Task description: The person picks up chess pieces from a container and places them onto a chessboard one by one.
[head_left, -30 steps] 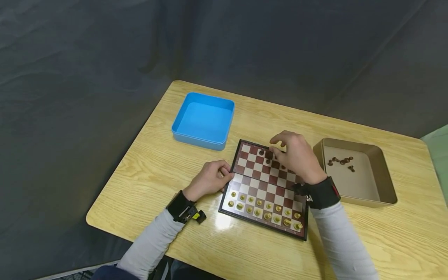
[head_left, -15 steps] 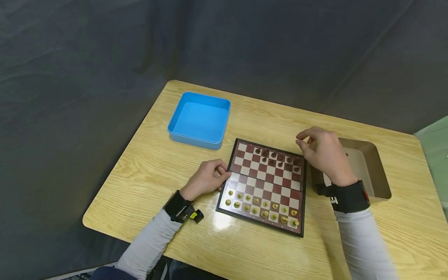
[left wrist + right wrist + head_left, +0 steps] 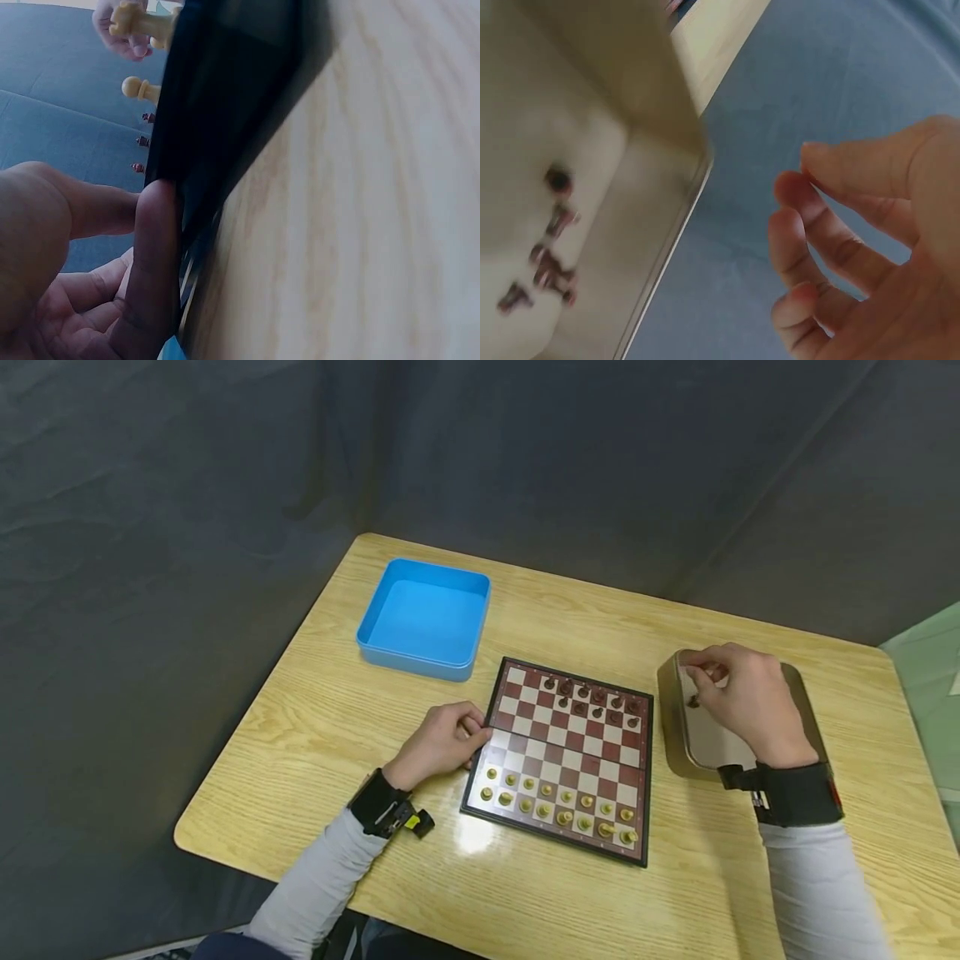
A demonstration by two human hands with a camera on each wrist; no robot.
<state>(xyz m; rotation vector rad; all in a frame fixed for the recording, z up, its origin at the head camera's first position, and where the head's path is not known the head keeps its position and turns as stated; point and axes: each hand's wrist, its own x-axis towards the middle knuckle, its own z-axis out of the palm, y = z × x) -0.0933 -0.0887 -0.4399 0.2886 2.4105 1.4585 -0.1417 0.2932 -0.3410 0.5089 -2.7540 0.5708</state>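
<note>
A folding chessboard [image 3: 555,752] lies on the table, with gold chess pieces [image 3: 564,817] in two rows on its near side and dark brown pieces [image 3: 583,692] at the far side. My left hand [image 3: 442,739] holds the board's left edge, with a finger [image 3: 155,240] against the black rim in the left wrist view. Over the gold-brown box [image 3: 678,743] is my right hand [image 3: 750,697], fingers loosely bent and nothing between thumb and fingertips. Inside that box lie several dark chess pieces [image 3: 551,270], mostly hidden behind the hand in the head view.
A blue square tray [image 3: 427,618] stands at the back left of the wooden table [image 3: 315,735]. Dark cloth [image 3: 525,460] hangs behind the table. The box's raised walls surround the loose pieces.
My right hand has moved right, from above the far side of the chessboard to over the gold-brown box. My left hand stays at the board's edge. The view has shifted slightly.
</note>
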